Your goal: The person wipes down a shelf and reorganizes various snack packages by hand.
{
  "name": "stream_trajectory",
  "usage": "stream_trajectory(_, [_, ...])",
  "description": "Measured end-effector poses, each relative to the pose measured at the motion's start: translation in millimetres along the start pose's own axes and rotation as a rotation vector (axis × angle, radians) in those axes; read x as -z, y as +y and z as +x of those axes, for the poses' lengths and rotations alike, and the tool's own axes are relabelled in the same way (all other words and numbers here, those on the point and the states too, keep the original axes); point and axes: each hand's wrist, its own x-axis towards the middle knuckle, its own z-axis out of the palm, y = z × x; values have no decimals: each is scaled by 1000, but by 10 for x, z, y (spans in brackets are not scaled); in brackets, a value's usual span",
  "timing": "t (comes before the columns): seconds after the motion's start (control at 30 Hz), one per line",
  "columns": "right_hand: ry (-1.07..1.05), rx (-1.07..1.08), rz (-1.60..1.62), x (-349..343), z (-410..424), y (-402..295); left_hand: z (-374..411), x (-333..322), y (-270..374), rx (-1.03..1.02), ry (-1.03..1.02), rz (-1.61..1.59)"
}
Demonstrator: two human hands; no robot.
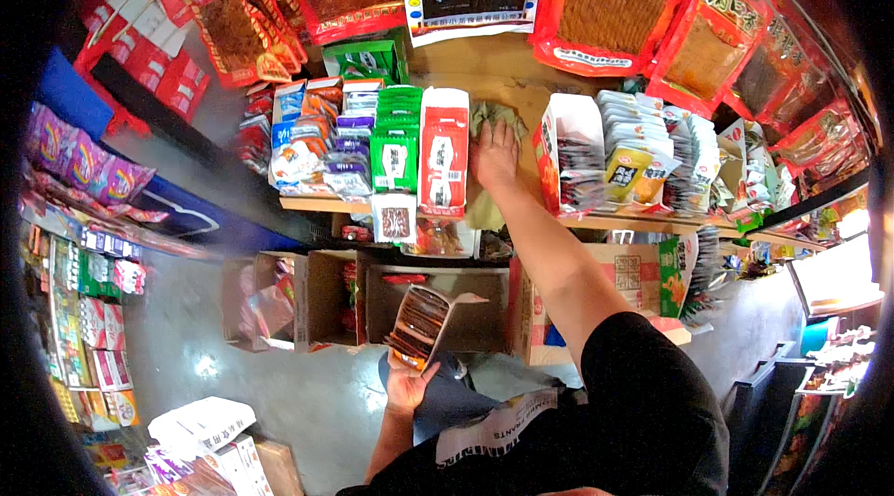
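Note:
My left hand [408, 384] holds an open cardboard display box [420, 328] from below, low in front of my body. Dark flat snack packets fill that box, and its flap stands out to the right. Stretched forward, my right hand [497, 154] presses an olive-green cloth [515, 117] onto the wooden shelf [457, 63]. Part of the cloth bunches beyond my fingers, and another part hangs over the front edge below my wrist. Just left of this hand stands a red-and-white box of packets [443, 154]. A white-and-red box with dark packets [571, 157] stands to its right.
Large red snack pouches [607, 3] hang above the shelf. Green packets [396, 147] and other boxed snacks line it. Below are open cardboard cartons [335, 297]. A white bag [202, 422] lies at lower left; purple packets [87, 157] sit at far left.

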Motion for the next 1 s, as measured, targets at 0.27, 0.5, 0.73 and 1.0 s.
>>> stream_trajectory(0.27, [-126, 207, -109, -428, 1089, 148, 37, -110, 63, 16, 32, 55])
stream_trajectory(0.5, [-229, 728, 139, -725, 1896, -11, 117, -77, 121, 14, 16, -62])
stream_trajectory(0.73, [-931, 394, 878, -432, 2072, -462, 75, -71, 128, -15, 163, -111])
stream_trajectory(1.0, [-1041, 121, 921, -246, 1879, -415, 131, -189, 170, -19, 95, -52])
